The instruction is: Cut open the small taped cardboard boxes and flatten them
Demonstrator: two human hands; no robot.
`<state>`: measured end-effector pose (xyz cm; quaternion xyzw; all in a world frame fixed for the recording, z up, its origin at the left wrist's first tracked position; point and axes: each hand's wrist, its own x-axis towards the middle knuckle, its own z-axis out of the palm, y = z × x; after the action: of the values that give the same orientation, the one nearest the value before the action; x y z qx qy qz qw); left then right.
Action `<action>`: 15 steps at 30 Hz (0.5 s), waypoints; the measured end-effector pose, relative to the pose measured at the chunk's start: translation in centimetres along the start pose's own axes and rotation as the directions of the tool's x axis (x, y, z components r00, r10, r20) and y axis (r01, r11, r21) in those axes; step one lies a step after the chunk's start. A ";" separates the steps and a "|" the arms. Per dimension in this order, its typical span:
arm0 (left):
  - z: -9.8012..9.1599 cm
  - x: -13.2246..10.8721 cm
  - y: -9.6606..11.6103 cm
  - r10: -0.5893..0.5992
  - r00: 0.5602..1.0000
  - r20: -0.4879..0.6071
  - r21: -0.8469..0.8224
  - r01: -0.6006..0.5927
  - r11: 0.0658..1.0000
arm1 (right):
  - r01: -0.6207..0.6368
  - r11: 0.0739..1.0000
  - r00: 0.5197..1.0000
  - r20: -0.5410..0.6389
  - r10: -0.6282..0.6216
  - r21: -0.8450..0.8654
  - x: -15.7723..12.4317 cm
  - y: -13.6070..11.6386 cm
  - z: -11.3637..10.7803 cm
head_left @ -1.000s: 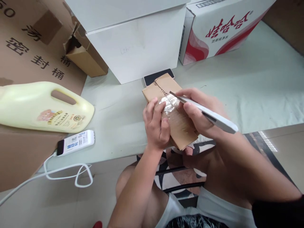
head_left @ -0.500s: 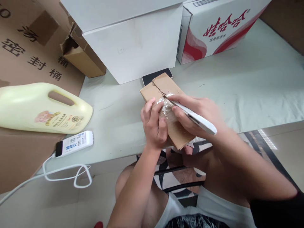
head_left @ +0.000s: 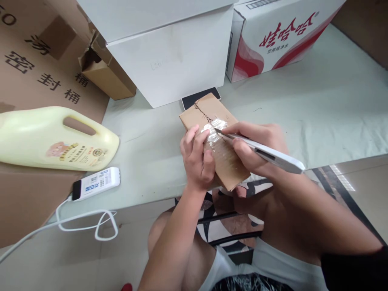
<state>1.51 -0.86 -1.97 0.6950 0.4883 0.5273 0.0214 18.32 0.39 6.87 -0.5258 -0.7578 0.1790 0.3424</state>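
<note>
"Worried?"
"The right hand [head_left: 268, 134] is gripping the knife [head_left: 275, 157], the left hand [head_left: 197, 161] is holding the carton [head_left: 233, 167] on the table [head_left: 148, 161]; slick tape [head_left: 220, 123] could be sending the blade [head_left: 220, 131] into those fingers [head_left: 200, 143]."

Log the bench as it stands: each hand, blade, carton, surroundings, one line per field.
left hand: over the left edge of the carton
right hand: gripping the knife
blade: tip at the tape; contact unclear
carton: taped; ragged line from far edge to tape
behind: phone, white box
left: bottle, cable
</note>
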 end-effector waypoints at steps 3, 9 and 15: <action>0.0 0.0 0.0 0.001 1.000 0.005 0.003 -0.001 1.000 | 0.019 1.000 0.999 -0.027 -0.019 0.001 -0.4 -0.1 -0.1; -0.1 0.0 0.0 -0.029 0.999 0.023 -0.005 0.029 1.000 | 0.082 0.996 0.996 -0.046 -0.080 0.047 -1.0 0.2 -0.1; -0.3 0.2 0.0 -0.046 0.998 0.049 -0.003 0.046 0.999 | 0.163 0.949 0.960 -0.266 -0.090 0.269 -2.2 1.9 0.2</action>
<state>1.29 -0.86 -1.76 0.6961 0.5024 0.5106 0.0468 19.88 -0.87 4.80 -0.4387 -0.7067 0.1971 0.5189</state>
